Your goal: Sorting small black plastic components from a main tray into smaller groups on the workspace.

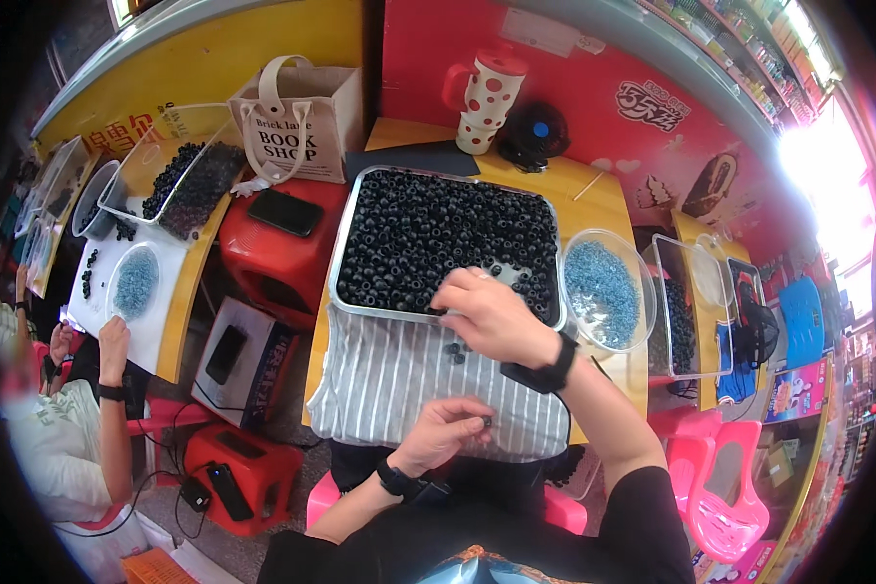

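A metal tray [336, 282] filled with black ring-shaped beads [438, 229] stands on the table in front of me. My right hand [492, 316] is over the tray's near edge, its fingers bent together; whatever is between the fingertips is hidden. Below it, above a grey striped cloth [380, 375], my left hand [445, 433] pinches a small black bead [487, 421] between thumb and fingertips. Several loose black beads [456, 352] lie on the cloth between my hands. A round clear tub [645, 292] of small light-blue pieces [599, 287] stands right of the tray.
Behind the tray stand a red-dotted white tumbler [490, 97] and a black fan [535, 134]. Left, a red stool [273, 258] bears a phone [285, 212] and a cloth bag [307, 122]. A co-worker's hand [114, 341] is at the left table. Pink chairs [725, 487] stand right.
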`<state>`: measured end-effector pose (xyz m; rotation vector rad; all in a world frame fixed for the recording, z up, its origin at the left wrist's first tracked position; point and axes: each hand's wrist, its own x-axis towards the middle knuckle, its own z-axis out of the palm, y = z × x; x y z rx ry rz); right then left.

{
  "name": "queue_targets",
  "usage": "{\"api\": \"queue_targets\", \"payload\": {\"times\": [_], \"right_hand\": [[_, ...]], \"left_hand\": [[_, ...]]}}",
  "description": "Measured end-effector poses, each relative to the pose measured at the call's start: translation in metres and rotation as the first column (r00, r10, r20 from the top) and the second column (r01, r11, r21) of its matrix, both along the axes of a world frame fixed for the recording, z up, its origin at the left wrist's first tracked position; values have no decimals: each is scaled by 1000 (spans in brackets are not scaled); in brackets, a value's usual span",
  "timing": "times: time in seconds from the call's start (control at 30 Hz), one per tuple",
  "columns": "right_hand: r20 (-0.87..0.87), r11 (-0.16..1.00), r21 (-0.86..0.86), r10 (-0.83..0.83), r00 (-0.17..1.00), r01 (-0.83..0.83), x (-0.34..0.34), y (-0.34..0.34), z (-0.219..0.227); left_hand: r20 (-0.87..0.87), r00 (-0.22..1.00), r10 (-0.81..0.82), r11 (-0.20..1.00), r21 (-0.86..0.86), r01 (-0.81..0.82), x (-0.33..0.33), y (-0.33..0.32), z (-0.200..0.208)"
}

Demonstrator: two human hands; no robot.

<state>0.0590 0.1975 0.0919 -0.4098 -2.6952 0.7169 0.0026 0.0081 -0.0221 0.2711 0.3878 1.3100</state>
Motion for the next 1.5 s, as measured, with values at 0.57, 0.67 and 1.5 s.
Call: {"api": "queue_targets", "payload": {"times": [0.57, 0.67, 1.5], "right_hand": [[65, 978, -85, -187, 980, 192, 33, 66, -4], [122, 965, -151, -198, 973, 216, 28, 66, -3], [291, 972, 142, 139, 947, -186, -43, 36, -22]], "left_hand": [[11, 1000, -13, 1000, -5, 13, -1, -1, 3], [19, 1000, -24, 1000, 7, 24, -2, 0, 2], [9, 1000, -26, 999, -24, 26, -4, -6, -2]]}}
